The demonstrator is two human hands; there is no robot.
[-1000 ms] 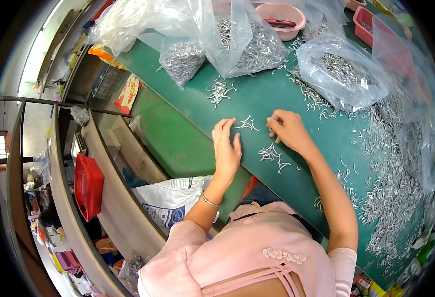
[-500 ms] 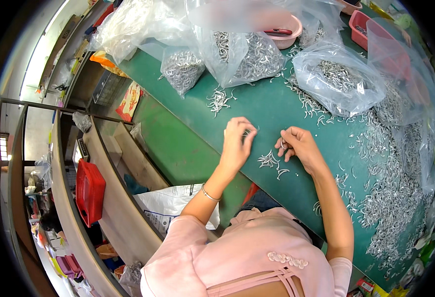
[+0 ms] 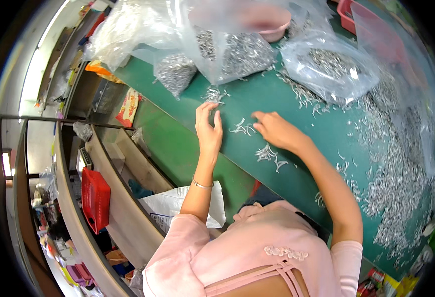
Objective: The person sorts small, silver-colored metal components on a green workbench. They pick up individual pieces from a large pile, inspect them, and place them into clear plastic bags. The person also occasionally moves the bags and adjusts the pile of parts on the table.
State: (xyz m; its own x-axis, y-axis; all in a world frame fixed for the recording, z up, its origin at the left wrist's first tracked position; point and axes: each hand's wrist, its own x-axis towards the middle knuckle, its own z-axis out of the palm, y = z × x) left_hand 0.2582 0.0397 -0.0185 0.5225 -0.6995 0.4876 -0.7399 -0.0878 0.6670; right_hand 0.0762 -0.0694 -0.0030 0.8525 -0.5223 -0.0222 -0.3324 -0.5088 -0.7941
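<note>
Mid-frame, the left hand (image 3: 208,127) is spread beside a pile of silver pieces (image 3: 214,94) on the worktop (image 3: 249,96); the right hand (image 3: 279,130) curls near loose pieces (image 3: 242,127), grip unclear.

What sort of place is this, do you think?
Probably a small workshop or sorting room. A green worktable carries loose heaps of small curved metal pieces, clear plastic bags hold more like them, and plain shelves stand alongside.
</note>
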